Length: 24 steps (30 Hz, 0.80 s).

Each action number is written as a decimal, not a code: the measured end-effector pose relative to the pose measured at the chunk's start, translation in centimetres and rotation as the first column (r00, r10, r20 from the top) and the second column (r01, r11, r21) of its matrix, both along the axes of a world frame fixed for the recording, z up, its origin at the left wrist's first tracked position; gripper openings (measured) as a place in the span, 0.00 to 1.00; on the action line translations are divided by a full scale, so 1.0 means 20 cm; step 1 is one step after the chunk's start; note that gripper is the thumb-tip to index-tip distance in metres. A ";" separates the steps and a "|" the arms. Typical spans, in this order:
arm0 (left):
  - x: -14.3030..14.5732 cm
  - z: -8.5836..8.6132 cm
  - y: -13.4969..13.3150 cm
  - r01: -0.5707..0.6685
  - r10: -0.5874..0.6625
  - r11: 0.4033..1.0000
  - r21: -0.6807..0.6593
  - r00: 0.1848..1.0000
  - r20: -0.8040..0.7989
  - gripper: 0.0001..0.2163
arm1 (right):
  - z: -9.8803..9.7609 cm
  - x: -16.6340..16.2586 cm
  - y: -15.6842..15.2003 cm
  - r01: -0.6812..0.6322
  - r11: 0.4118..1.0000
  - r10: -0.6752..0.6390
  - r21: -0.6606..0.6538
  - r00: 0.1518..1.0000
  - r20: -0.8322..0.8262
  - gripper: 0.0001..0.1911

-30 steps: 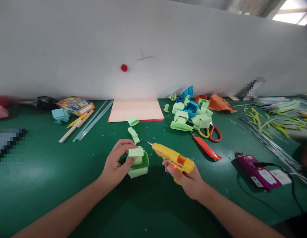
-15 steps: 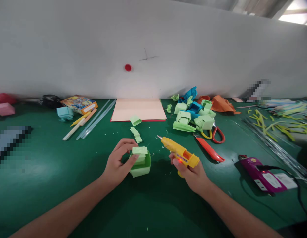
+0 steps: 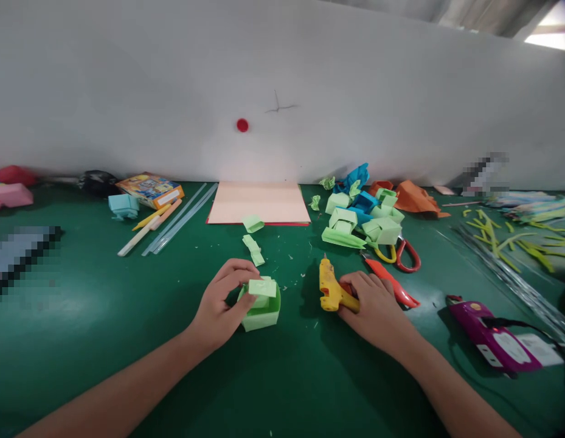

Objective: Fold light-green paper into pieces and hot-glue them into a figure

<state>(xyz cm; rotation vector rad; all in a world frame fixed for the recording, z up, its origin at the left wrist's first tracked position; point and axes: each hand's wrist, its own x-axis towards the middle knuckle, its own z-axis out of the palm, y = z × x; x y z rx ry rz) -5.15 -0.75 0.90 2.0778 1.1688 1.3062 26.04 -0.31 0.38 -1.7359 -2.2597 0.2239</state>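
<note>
My left hand point(image 3: 225, 301) is closed at the left side of a small light-green paper box point(image 3: 260, 320). Its thumb and fingers pinch a folded green paper piece point(image 3: 263, 288) that stands up out of the box. To the right, my right hand point(image 3: 371, 304) is wrapped round the handle of a yellow glue gun point(image 3: 330, 286). The gun lies low over the table, its nozzle pointing away from me. Beyond the box are a folded green paper strip point(image 3: 253, 250) and another small green paper piece point(image 3: 253, 224).
Green and blue paper boxes point(image 3: 383, 230) are heaped at the back right, by scissors point(image 3: 408, 255) and a red cutter point(image 3: 391, 281). A purple power strip point(image 3: 494, 337) with a cord is at right. Glue sticks point(image 3: 179, 219) and a pale paper sheet point(image 3: 258, 202) lie behind.
My right hand has turned the glue gun from pointing left to pointing away and moved it slightly right and down. My left hand still holds the paper piece at the box.
</note>
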 end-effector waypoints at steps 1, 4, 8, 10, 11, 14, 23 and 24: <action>0.00 0.00 0.00 -0.008 0.008 1.000 0.002 1.000 0.000 0.06 | 0.00 0.01 0.00 -0.011 1.000 0.011 -0.020 1.000 -0.003 0.11; 0.00 -0.01 0.00 -0.051 0.051 0.999 0.015 0.999 -0.003 0.05 | 0.01 0.04 0.00 -0.059 0.996 0.058 -0.074 0.998 -0.009 0.15; 0.00 -0.01 -0.01 -0.081 0.081 0.997 0.012 0.997 -0.014 0.07 | 0.11 0.10 0.04 -0.119 0.990 0.118 -0.075 0.993 -0.020 0.25; 0.00 -0.02 -0.01 -0.068 0.068 0.998 0.017 0.998 -0.014 0.07 | 0.19 0.11 0.07 -0.094 0.995 0.093 -0.031 0.995 -0.037 0.23; 0.00 -0.02 -0.01 -0.062 0.062 0.998 0.019 0.998 -0.014 0.07 | 0.24 0.09 0.10 -0.075 0.997 0.074 -0.017 0.995 -0.063 0.22; 0.00 -0.02 -0.01 -0.048 0.048 0.999 0.022 0.999 -0.013 0.06 | 0.37 -0.05 0.21 -0.110 0.994 0.110 0.010 0.979 -0.172 0.16; 0.00 0.02 -0.01 -0.068 0.072 0.996 0.061 0.995 -0.064 0.07 | 0.33 -0.71 0.81 -0.319 0.948 0.311 -0.025 0.937 -0.157 0.30; 0.00 0.02 -0.01 -0.068 0.072 0.996 0.059 0.995 -0.068 0.07 | 0.31 -0.75 0.86 -0.327 0.944 0.319 -0.035 0.937 -0.145 0.32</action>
